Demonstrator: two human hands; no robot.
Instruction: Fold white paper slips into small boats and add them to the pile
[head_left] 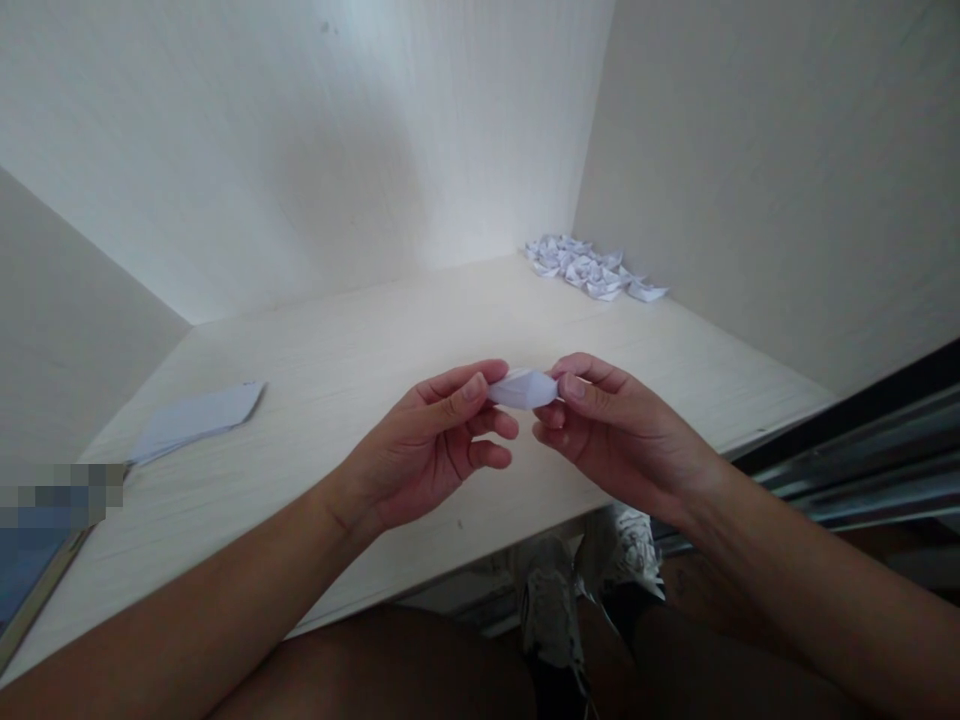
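Observation:
Above the pale wooden surface (360, 340), a small piece of folded white paper (523, 389) is held between both hands. My left hand (450, 420) pinches its left end with thumb and forefinger, the other fingers curled below. At the opposite end, my right hand (607, 420) grips the paper between thumb and fingers. The paper is pointed toward its ends and wider in the middle. Far off at the back right corner lies a heap of small folded paper boats (581, 268), touching neither hand.
A stack of white paper sheets (199, 420) lies at the left. Behind it and at both sides rise pale panels (337, 150). A blurred, pixelated object (45, 550) sits at the left edge. Shoes (551, 600) show below the front edge, beside a dark metal rail (862, 430).

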